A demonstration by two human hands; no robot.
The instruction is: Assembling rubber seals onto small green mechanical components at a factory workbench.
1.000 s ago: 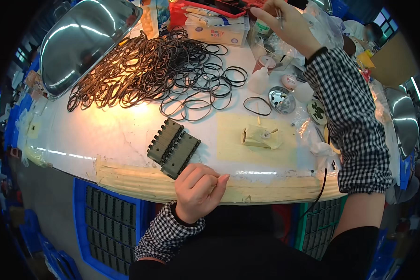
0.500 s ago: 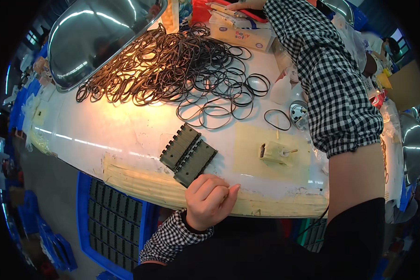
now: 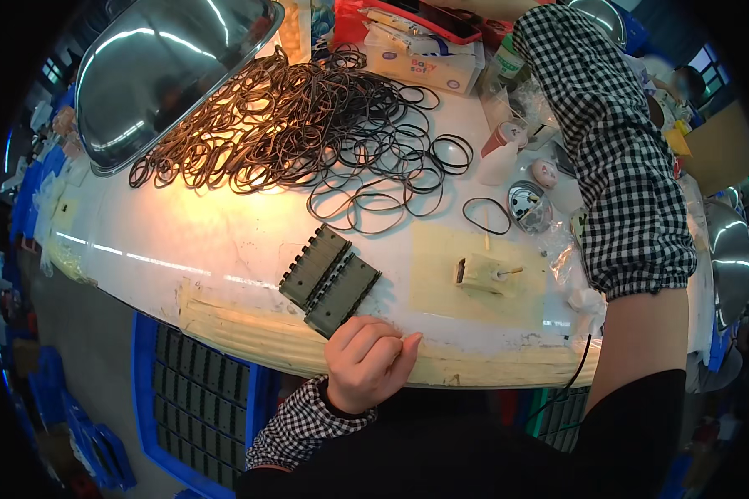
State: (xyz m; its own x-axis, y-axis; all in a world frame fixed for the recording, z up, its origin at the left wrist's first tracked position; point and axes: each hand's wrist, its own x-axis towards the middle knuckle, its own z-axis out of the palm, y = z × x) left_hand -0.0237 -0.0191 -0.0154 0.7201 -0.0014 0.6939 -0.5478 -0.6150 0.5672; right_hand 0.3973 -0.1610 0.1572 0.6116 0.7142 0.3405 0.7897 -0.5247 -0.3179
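My left hand (image 3: 364, 358) is curled closed at the table's front edge, thumb toward the right. What its fingers hold, if anything, is hidden. Right by its knuckles lie two dark green ribbed plates (image 3: 330, 279), side by side and tilted, with a row of small black pegs along the edges. The lower corner is partly covered by the hand. My right arm, in a black-and-white checked sleeve (image 3: 620, 141), stretches to the far side. Only a sliver of my right hand (image 3: 495, 7) shows at the upper edge, near a red-cased phone (image 3: 433, 18); its fingers are hidden.
A large heap of dark rubber bands (image 3: 308, 125) covers the back left under a shiny metal lamp shade (image 3: 171, 71). Right of centre stands a taped yellowish block with a stick (image 3: 484, 274). A round metal tin (image 3: 528, 204) is beyond it. A blue crate (image 3: 146, 391) holds more green plates below.
My right hand has moved away from the phone and packets, up and right, mostly out of the picture. My left hand keeps its place by the plates; the whole view has shifted slightly.
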